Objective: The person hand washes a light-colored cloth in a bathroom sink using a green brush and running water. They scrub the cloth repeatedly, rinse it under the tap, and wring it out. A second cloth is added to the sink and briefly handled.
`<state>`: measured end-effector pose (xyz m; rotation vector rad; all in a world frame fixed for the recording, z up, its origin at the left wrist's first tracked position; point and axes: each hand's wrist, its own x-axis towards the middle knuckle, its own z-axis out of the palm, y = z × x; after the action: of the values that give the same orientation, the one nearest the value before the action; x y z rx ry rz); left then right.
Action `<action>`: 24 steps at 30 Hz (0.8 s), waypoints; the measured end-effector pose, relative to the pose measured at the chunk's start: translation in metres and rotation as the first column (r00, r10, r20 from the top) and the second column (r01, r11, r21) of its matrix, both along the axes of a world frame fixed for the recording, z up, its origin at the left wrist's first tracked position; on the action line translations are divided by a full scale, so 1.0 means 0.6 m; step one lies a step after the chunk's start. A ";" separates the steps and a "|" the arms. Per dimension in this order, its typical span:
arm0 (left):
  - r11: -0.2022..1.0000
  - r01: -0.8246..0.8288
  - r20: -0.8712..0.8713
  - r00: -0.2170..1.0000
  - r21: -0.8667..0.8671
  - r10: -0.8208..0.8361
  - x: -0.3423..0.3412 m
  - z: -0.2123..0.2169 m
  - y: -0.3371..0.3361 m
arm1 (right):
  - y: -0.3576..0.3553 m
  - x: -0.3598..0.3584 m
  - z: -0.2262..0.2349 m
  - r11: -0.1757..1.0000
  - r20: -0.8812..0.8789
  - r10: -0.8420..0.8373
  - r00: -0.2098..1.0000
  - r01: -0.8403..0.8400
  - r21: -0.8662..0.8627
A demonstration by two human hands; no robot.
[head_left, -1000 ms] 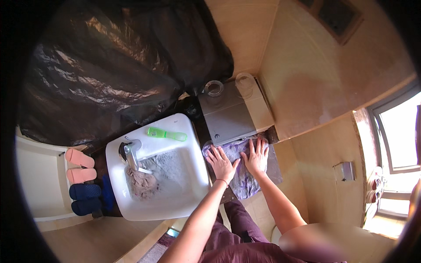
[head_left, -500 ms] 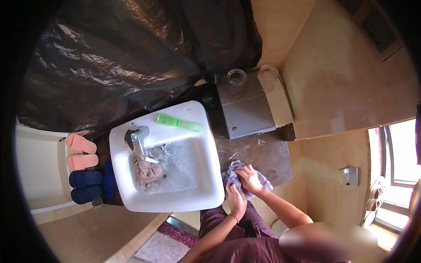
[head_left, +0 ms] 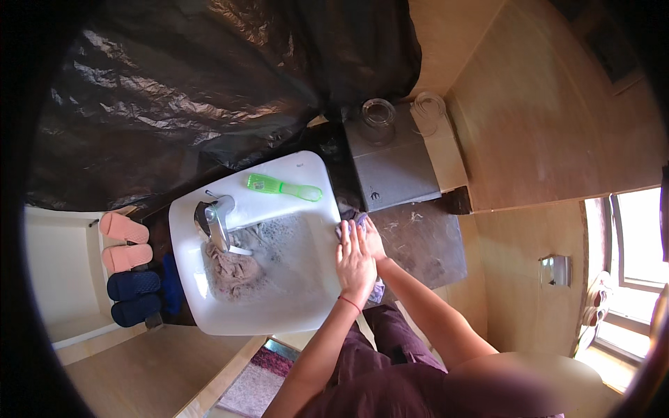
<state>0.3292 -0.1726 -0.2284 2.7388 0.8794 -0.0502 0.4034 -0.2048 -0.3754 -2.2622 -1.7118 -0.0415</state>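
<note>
A purple and white patterned cloth [head_left: 377,291] is bunched between my two hands beside the basin's right rim. My left hand [head_left: 356,268] lies over it with fingers straight and close together, pressing against it. Behind it, my right hand [head_left: 375,242] grips the cloth from the right, its fingers partly hidden. Left of them is a white washbasin [head_left: 258,324] holding soapy water and a soaked beige-brown cloth [head_left: 234,272]. A chrome tap [head_left: 217,217] stands over that wet cloth. On the basin's back ledge rests a green brush with a looped handle [head_left: 282,187].
A grey box [head_left: 394,171] with a clear glass dish [head_left: 378,113] stands on the dark counter [head_left: 432,251] at right. Black plastic sheeting [head_left: 188,104] hangs behind. Pink slippers [head_left: 127,258] and navy slippers [head_left: 134,286] sit at left; a metal holder [head_left: 555,270] is on the right wall.
Both hands have moved up and left with the purple cloth, from in front of the counter to the basin's right rim. My left hand now covers part of my right.
</note>
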 end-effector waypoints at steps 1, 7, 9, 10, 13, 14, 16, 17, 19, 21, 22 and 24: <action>0.998 -0.004 -0.037 0.999 0.057 0.007 -0.015 -0.043 -0.015 | -0.008 -0.012 0.028 1.000 -0.021 0.023 1.000 -0.024 -0.015; 0.987 0.107 -0.380 0.923 0.118 -0.055 -0.075 -0.050 -0.150 | -0.140 -0.073 0.079 0.937 -0.202 0.113 0.973 -0.172 -0.304; 0.994 0.091 -0.375 0.925 0.068 -0.060 -0.107 -0.041 -0.190 | -0.188 -0.079 0.102 0.954 -0.356 0.144 0.923 -0.226 -0.198; 0.997 0.082 -0.342 0.937 0.001 -0.077 -0.124 -0.039 -0.208 | -0.208 -0.079 0.120 0.950 -0.427 0.167 0.888 -0.262 -0.172; 0.965 0.084 -0.198 0.971 -0.248 -0.135 -0.161 -0.028 -0.239 | -0.275 -0.078 0.118 0.976 -0.361 0.111 0.926 -0.169 -0.134; 0.967 0.156 -0.162 0.968 -0.201 -0.190 -0.170 -0.034 -0.246 | -0.301 -0.069 0.106 0.985 -0.317 0.081 0.945 -0.124 -0.117; 0.945 0.247 -0.163 0.945 -0.217 -0.284 -0.171 -0.066 -0.242 | -0.343 -0.042 0.114 0.979 -0.185 -0.007 0.983 -0.030 -0.201; 0.944 0.243 -0.196 0.938 -0.221 -0.287 -0.160 -0.086 -0.244 | -0.369 -0.026 0.105 0.981 -0.153 -0.126 0.980 0.100 -0.168; 0.942 0.239 -0.166 0.945 -0.236 -0.281 -0.124 -0.091 -0.246 | -0.399 0.013 0.112 0.949 -0.086 -0.299 0.950 0.287 -0.127; 0.931 0.273 -0.088 0.949 -0.244 -0.302 -0.086 -0.105 -0.245 | -0.404 0.043 0.126 0.919 -0.045 -0.381 0.924 0.373 -0.126; 0.927 0.290 -0.061 0.948 -0.238 -0.312 -0.066 -0.109 -0.242 | -0.399 0.051 0.128 0.909 -0.052 -0.401 0.915 0.390 -0.148; 0.922 0.343 0.031 0.939 -0.182 -0.343 -0.040 -0.135 -0.229 | -0.377 0.053 0.126 0.854 -0.111 -0.510 0.853 0.487 -0.181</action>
<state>0.3051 -0.3098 -0.3096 2.6802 0.3616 -0.1908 0.4354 -0.4313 -0.3000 -2.6832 -1.0372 0.1503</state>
